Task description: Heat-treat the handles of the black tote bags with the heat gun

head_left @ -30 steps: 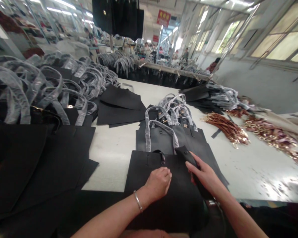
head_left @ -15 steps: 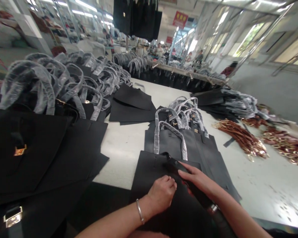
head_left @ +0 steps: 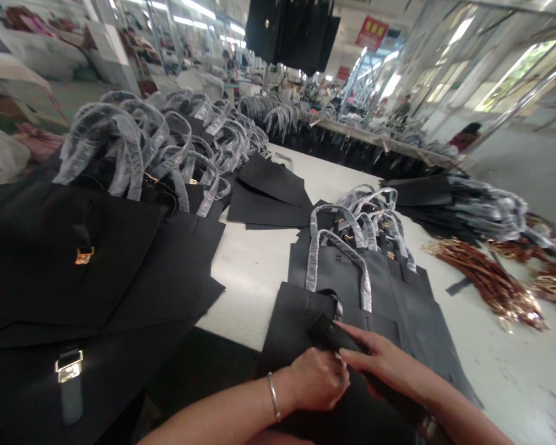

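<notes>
My right hand point(head_left: 380, 358) is wrapped round a long black strap point(head_left: 333, 334), which slants over the front of a black handbag panel point(head_left: 287, 315). A shiny metal band shows low on the strap, close to my right forearm. Curled into a fist, my left hand point(head_left: 322, 378) presses up against the strap beside the right fingers; what it pinches is hidden. Above both hands a small black loop stands up from the panel's top edge. Just behind lie more black handbags point(head_left: 361, 266), their handles point(head_left: 340, 238) wrapped in clear plastic.
On the left is a large pile of black bags point(head_left: 180, 259) with wrapped handles and gold buckles. Loose black panels point(head_left: 269, 198) lie mid-table. Brown straps with gold rings point(head_left: 495, 284) and stacked black pieces point(head_left: 426, 198) are at the right. Black bags point(head_left: 291, 31) hang overhead.
The whole view has swung left, so things appear further right. My left fist has come closer to my right hand and now meets the strap. The right hand keeps its hold.
</notes>
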{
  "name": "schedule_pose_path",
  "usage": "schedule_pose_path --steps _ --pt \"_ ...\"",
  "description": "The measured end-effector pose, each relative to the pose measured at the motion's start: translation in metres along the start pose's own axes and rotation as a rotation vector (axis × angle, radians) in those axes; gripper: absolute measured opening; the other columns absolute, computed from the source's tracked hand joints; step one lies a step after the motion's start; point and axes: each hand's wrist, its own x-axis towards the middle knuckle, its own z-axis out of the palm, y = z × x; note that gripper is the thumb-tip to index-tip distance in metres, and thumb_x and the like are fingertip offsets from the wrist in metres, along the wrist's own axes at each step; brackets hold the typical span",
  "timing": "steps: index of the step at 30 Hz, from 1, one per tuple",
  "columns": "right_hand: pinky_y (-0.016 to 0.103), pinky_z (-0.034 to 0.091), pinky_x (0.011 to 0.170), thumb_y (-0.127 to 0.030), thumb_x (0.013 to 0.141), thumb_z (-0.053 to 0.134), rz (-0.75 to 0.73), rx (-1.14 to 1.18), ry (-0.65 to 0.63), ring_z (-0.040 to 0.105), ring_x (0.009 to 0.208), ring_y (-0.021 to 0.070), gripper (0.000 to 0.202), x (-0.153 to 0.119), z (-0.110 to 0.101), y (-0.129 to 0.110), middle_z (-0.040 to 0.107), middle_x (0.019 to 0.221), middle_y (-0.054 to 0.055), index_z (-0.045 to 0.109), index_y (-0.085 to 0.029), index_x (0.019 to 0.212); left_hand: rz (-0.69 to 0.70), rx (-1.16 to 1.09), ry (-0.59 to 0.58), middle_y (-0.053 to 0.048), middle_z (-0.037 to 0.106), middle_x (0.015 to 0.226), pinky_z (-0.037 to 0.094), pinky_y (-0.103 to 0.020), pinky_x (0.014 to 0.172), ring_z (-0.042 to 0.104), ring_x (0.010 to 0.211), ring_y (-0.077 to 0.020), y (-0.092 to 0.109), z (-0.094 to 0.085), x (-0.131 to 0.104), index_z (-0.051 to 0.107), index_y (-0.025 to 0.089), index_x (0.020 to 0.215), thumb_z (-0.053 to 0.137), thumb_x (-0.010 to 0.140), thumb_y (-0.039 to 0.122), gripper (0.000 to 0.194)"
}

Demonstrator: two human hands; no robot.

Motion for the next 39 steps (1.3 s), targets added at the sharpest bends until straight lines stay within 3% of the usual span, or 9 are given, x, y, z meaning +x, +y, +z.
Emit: schedule_pose_path --steps 6,12,16,19,24,30,34,36,39 --pt "0.024 0.045 0.044 -0.043 0.083 0.058 -0.016 -0.082 -0.033 0.059 0.048 0.0147 0.062 0.026 0.003 -0.018 0.070 0.073 0.001 0.046 -0.022 0.140 -0.020 -0.021 -0.083 -0.006 0.063 0.073 0.044 -0.029 0.050 0.058 0.062 -0.0184 0.000 -0.007 0.008 0.061 0.014 0.076 0.051 0.084 0.023 0.015" --pt "0.035 0.050 0.088 -0.037 0.078 0.066 -0.216 -0.205 0.069 0.064 0.099 0.0254 0.052 0.050 0.015 -0.049 0.070 0.112 0.004 0.061 -0.023 0.128 -0.074 -0.050 -0.207 -0.006 0.061 0.061 0.045 -0.032 0.053 0.057 0.058 -0.0199 0.000 -0.006 0.013 0.063 0.014 0.071 0.056 0.077 0.022 0.012" --pt "0.026 0.053 0.058 -0.041 0.082 0.062 -0.149 -0.083 0.008 0.064 0.062 0.0170 0.043 0.075 0.024 -0.066 0.072 0.079 0.002 0.064 -0.024 0.121 -0.167 -0.094 -0.186 -0.008 0.067 0.071 0.047 -0.033 0.056 0.060 0.064 -0.0218 -0.001 -0.005 0.013 0.064 0.016 0.074 0.056 0.078 0.028 0.015" --pt "0.019 0.041 0.037 -0.043 0.085 0.058 -0.085 0.010 -0.072 0.052 0.036 0.0099 0.040 0.097 0.028 -0.077 0.059 0.056 -0.004 0.062 -0.024 0.119 -0.302 -0.204 -0.125 -0.003 0.069 0.073 0.047 -0.031 0.060 0.061 0.066 -0.0193 -0.004 -0.008 0.014 0.063 0.019 0.068 0.052 0.082 0.033 0.023" --pt "0.019 0.040 0.034 -0.040 0.085 0.059 -0.157 -0.008 0.058 0.053 0.035 0.0105 0.050 0.117 0.024 -0.095 0.056 0.056 -0.005 0.051 -0.022 0.132 -0.408 -0.366 -0.086 -0.002 0.070 0.078 0.048 -0.028 0.066 0.063 0.077 -0.0195 -0.009 -0.012 0.014 0.068 0.021 0.077 0.057 0.081 0.033 0.017" --pt "0.022 0.043 0.038 -0.045 0.084 0.062 -0.244 -0.017 0.226 0.056 0.040 0.0134 0.067 0.079 -0.010 -0.085 0.058 0.056 -0.006 0.039 -0.023 0.143 -0.569 -0.546 0.044 -0.002 0.068 0.088 0.050 -0.025 0.079 0.063 0.079 -0.0145 -0.016 -0.012 0.019 0.067 0.018 0.094 0.056 0.084 0.025 0.015" --pt "0.025 0.042 0.040 -0.052 0.080 0.062 -0.187 -0.019 0.328 0.056 0.040 0.0172 0.078 0.039 -0.028 -0.052 0.057 0.047 -0.005 0.034 -0.021 0.145 -0.607 -0.330 0.169 -0.006 0.061 0.106 0.050 -0.028 0.083 0.058 0.094 -0.0171 -0.045 -0.033 0.034 0.058 0.018 0.109 0.047 0.086 0.010 0.027" --pt "0.027 0.043 0.044 -0.055 0.081 0.059 -0.165 -0.041 0.396 0.057 0.043 0.0193 0.081 0.024 -0.032 -0.030 0.057 0.044 -0.005 0.030 -0.019 0.147 -0.525 -0.136 0.129 -0.008 0.058 0.109 0.048 -0.034 0.087 0.054 0.103 -0.0220 -0.068 -0.045 0.046 0.056 0.018 0.113 0.048 0.084 0.009 0.032" --pt "0.029 0.044 0.044 -0.062 0.078 0.056 -0.113 -0.009 0.464 0.057 0.043 0.0216 0.089 0.007 -0.031 0.002 0.058 0.044 -0.004 0.026 -0.016 0.148 -0.380 0.005 -0.083 -0.009 0.058 0.102 0.045 -0.040 0.086 0.055 0.099 -0.0246 -0.106 -0.054 0.065 0.059 0.019 0.111 0.055 0.081 0.012 0.031"
